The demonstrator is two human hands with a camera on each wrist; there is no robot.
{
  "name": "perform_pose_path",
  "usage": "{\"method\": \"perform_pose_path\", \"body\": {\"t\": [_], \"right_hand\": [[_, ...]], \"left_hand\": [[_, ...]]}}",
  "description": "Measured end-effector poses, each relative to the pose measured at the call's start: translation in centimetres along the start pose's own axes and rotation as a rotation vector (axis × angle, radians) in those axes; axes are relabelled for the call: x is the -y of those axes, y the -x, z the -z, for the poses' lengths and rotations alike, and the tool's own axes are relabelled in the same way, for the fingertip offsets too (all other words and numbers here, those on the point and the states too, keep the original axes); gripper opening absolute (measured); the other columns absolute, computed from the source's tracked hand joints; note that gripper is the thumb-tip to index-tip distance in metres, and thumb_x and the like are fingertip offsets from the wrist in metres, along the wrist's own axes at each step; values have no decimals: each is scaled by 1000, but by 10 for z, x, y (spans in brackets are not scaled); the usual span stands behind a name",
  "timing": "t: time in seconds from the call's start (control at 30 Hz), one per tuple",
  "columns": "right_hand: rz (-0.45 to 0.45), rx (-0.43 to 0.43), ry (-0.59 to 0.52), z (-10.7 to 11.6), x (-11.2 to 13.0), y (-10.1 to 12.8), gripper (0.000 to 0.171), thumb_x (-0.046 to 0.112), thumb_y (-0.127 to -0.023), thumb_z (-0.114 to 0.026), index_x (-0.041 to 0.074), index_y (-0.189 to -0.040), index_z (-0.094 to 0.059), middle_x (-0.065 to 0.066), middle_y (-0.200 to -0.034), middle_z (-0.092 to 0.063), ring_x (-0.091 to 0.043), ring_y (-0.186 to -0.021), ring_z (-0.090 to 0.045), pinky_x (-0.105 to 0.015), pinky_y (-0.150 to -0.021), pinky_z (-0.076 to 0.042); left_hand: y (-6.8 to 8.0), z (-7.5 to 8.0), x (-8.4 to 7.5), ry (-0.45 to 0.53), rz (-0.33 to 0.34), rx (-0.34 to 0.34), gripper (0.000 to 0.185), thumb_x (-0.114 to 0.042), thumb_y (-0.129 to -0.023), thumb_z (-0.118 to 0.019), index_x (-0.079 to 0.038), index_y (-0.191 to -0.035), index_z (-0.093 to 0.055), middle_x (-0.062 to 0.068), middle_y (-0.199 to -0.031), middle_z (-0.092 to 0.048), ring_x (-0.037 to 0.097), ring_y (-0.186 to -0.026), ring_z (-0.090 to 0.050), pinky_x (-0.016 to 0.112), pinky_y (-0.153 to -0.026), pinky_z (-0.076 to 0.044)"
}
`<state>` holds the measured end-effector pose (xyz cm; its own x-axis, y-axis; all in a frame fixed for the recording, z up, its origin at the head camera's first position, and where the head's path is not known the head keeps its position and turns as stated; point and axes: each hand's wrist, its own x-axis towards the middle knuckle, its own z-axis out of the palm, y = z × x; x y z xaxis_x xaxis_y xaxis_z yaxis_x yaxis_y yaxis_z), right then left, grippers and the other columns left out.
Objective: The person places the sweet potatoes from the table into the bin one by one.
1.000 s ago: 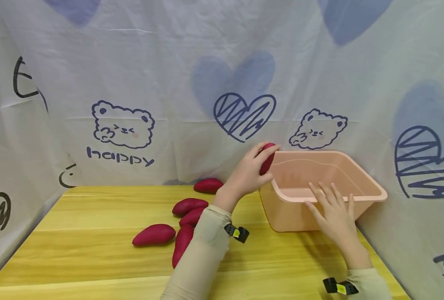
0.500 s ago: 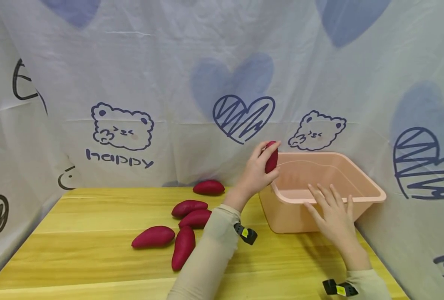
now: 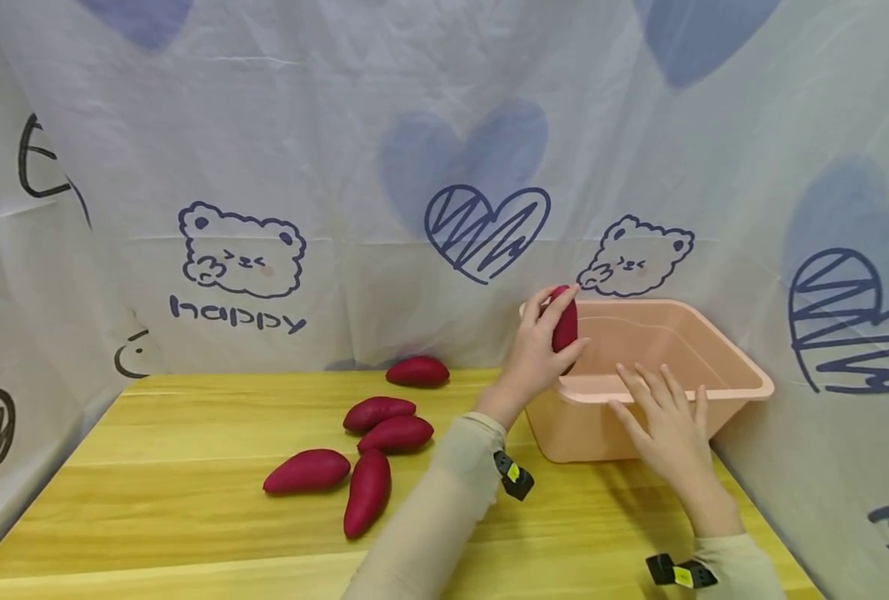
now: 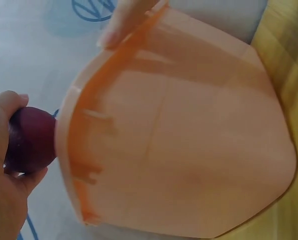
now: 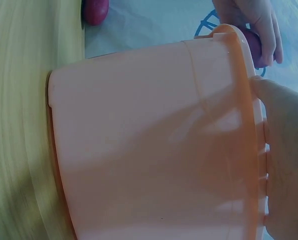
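Observation:
My left hand (image 3: 536,358) grips a purple-red sweet potato (image 3: 566,321) at the left rim of a peach plastic tub (image 3: 586,435). Fingers lie on one side of the sweet potato and the thumb on the other; it stands nearly upright. In the left wrist view the sweet potato (image 4: 33,139) shows just past the tub's rim (image 4: 66,125). My right hand (image 3: 672,437) rests over the tub's near rim with its fingers spread and fairly straight, pointing inward. From the right wrist view, the right thumb (image 5: 261,87) lies along the rim. Part of the tub floor is hidden.
Several more sweet potatoes lie on the yellow wooden table (image 3: 152,500) left of the tub: one at the back (image 3: 417,372), one at the left (image 3: 307,472), the others close together. A printed white curtain (image 3: 354,167) hangs behind and at both sides.
My left hand has moved right with the sweet potato, from outside the tub's left edge to over its rim. The right hand has stayed in place.

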<state>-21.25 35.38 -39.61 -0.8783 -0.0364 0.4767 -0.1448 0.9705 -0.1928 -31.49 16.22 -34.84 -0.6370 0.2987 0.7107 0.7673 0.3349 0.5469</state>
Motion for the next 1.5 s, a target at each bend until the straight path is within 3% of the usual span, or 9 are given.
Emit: {"method": "perform_pose_path", "body": {"t": [0.27,0.57,0.87,1.5], "right_hand": [[0,4,-3,1,0,0,57,50,-100,-43,26,-151,-35,-17,-152,-38,-41,-146,-20,-69,-113,8],[0,6,-7,-1,1,-1,57,50,-99,-44,25,-150,-37,-17,-152,-39,-41,-146,-19,-70,-113,8],[0,11,3,0,2,-2,58,52,-100,-42,28,-152,-33,-16,-153,-37,-42,-146,-19,-69,-113,9],[2,-2,6,-1,-2,0,57,51,-100,-43,28,-151,-35,-16,-152,-38,-41,-146,-19,-69,-113,8]], "left_hand": [[2,-13,0,0,24,-5,65,-20,-88,-72,-17,-146,-42,14,-146,-36,27,-129,-46,29,-100,-50],[6,-26,6,-78,-23,21,64,-22,-89,-71,-20,-146,-42,14,-146,-38,22,-127,-50,25,-100,-49],[6,-28,10,-30,8,64,63,-22,-90,-71,-19,-146,-43,12,-149,-35,25,-131,-47,29,-99,-51],[6,-27,6,-67,51,103,68,-30,-88,-72,-24,-147,-39,10,-154,-30,24,-132,-48,29,-99,-50]]}}
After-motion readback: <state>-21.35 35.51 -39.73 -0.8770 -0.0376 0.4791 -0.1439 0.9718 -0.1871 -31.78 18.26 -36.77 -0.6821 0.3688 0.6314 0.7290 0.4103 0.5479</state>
